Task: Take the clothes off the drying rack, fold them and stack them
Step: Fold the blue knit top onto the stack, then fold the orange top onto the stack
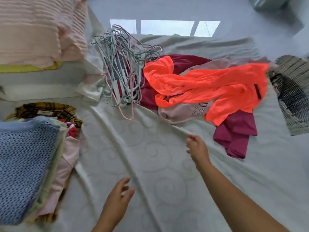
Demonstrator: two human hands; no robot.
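Your left hand [119, 196] is nearest, low in view, palm down over the white bed sheet [150, 173] with its fingers spread and relaxed; it holds nothing. Your right hand [198, 147] reaches further out, fingers loosely curled, at a raised crease in the sheet. Whether the fingertips touch that crease cannot be told. No garment is in either hand.

Unfolded clothes lie in a heap beyond your right hand. On top is a bright orange shirt [209, 84], spread crumpled across the heap. Under it, a pale pink top [178, 113] with lettering shows at the near edge. A maroon garment [235, 131] shows from under the orange shirt on its near right side and again behind it.

Folded clothes stand in a stack [55, 164] at your left, on the sheet, with a blue mesh top [25, 156] uppermost. A yellow plaid garment [46, 108] lies just behind it.

A tangle of wire hangers [122, 67], grey-green and pink, lies just left of the heap, overlapping the maroon cloth. A pink ribbed blanket [33, 30] sits far left. A black-and-white patterned cloth [292, 94], blurred, is at the right edge, touching the orange shirt's far end.
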